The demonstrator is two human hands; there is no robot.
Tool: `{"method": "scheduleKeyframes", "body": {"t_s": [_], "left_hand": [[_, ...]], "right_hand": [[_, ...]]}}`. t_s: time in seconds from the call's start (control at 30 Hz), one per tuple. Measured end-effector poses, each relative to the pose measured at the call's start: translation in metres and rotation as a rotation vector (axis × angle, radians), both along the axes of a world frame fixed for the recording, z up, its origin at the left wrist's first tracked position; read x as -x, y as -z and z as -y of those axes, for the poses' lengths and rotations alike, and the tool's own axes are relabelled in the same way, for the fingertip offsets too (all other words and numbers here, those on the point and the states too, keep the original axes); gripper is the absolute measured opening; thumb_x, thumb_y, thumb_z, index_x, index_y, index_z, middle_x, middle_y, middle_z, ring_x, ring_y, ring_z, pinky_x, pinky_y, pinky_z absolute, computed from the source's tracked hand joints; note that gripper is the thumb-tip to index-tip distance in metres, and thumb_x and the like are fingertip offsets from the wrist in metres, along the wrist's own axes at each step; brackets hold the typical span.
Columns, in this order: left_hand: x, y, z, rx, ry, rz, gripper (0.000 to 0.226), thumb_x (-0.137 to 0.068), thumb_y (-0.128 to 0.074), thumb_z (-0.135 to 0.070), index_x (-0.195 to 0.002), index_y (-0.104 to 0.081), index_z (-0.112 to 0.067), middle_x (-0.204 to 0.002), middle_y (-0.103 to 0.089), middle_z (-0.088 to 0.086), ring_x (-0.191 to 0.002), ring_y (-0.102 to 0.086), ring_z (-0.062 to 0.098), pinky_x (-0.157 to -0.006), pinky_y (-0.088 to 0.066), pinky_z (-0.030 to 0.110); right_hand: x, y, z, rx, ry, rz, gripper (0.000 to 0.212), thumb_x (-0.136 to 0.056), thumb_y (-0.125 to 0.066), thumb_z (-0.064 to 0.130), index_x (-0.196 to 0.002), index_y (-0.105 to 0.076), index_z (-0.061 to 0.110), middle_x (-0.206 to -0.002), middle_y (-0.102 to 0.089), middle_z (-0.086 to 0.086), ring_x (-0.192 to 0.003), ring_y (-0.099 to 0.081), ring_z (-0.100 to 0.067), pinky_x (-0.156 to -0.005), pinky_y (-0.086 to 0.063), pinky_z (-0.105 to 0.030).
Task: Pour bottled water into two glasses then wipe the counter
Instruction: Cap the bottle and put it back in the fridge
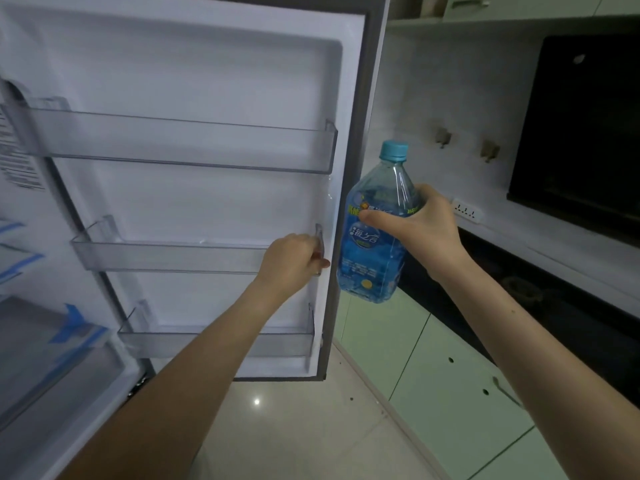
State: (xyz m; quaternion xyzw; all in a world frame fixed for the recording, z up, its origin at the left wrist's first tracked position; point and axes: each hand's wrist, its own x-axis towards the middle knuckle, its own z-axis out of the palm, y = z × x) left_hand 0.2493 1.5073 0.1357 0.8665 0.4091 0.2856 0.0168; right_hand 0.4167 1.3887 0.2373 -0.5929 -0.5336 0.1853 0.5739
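A large clear bottle point(375, 233) with a blue cap and a blue label stands upright in the air, just right of the open fridge door point(214, 81). My right hand point(420, 221) grips the bottle around its upper body, thumb across the label. My left hand point(294, 259) holds the right end of the door's middle shelf point(166, 254), fingers curled over its rim near the door's edge. No glasses are in view.
The fridge's inside shows at the left with blue-taped drawers point(45, 344). A dark counter point(540, 296) runs along the right over pale green cabinets point(443, 375), with a black range hood point(588, 133) and a wall socket point(465, 209) above. Pale tiled floor point(304, 427) lies below.
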Motion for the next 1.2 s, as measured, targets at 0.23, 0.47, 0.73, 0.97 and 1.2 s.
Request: {"method": "scheduleKeyframes", "body": {"t_s": [0.23, 0.47, 0.73, 0.97, 1.2], "left_hand": [[-0.019, 0.001, -0.023, -0.033, -0.071, 0.0, 0.03, -0.086, -0.066, -0.04, -0.083, -0.066, -0.01, -0.079, -0.066, 0.008, -0.07, -0.06, 0.026, -0.06, -0.049, 0.033], [-0.035, 0.0, -0.046, -0.046, -0.106, 0.02, 0.027, -0.088, -0.065, -0.037, -0.085, -0.069, -0.011, -0.081, -0.069, 0.009, -0.071, -0.062, 0.027, -0.06, -0.045, 0.03], [-0.048, -0.002, -0.07, -0.013, -0.184, -0.005, 0.022, -0.091, -0.061, -0.031, -0.087, -0.069, -0.01, -0.085, -0.07, 0.011, -0.075, -0.063, 0.028, -0.06, -0.033, 0.027], [-0.048, -0.001, -0.069, -0.027, -0.187, -0.006, 0.023, -0.09, -0.061, -0.034, -0.084, -0.068, -0.013, -0.082, -0.07, 0.009, -0.073, -0.063, 0.027, -0.059, -0.039, 0.028], [-0.046, -0.004, -0.069, 0.1, -0.14, 0.052, 0.025, -0.091, -0.061, -0.033, -0.094, -0.068, -0.009, -0.09, -0.069, 0.009, -0.079, -0.064, 0.025, -0.062, -0.038, 0.026]], "right_hand": [[-0.009, -0.001, -0.02, 0.009, -0.006, -0.013, 0.048, -0.062, -0.09, 0.028, -0.098, -0.058, 0.024, -0.093, -0.07, 0.005, -0.076, -0.07, -0.002, -0.059, -0.055, -0.016], [-0.018, 0.0, -0.029, -0.006, -0.015, -0.033, 0.046, -0.062, -0.09, 0.027, -0.094, -0.055, 0.028, -0.089, -0.069, 0.008, -0.074, -0.069, 0.002, -0.055, -0.052, -0.012], [-0.027, 0.008, -0.043, 0.025, -0.009, -0.039, 0.05, -0.059, -0.088, 0.033, -0.097, -0.057, 0.025, -0.096, -0.07, 0.004, -0.08, -0.071, -0.008, -0.066, -0.059, -0.023], [-0.031, 0.008, -0.057, 0.024, -0.042, -0.045, 0.05, -0.061, -0.089, 0.029, -0.099, -0.057, 0.024, -0.096, -0.07, 0.005, -0.08, -0.07, -0.005, -0.063, -0.057, -0.019], [-0.03, 0.004, -0.062, 0.039, -0.054, -0.046, 0.056, -0.063, -0.089, 0.028, -0.108, -0.058, 0.017, -0.1, -0.069, 0.002, -0.085, -0.07, -0.01, -0.069, -0.059, -0.025]]}}
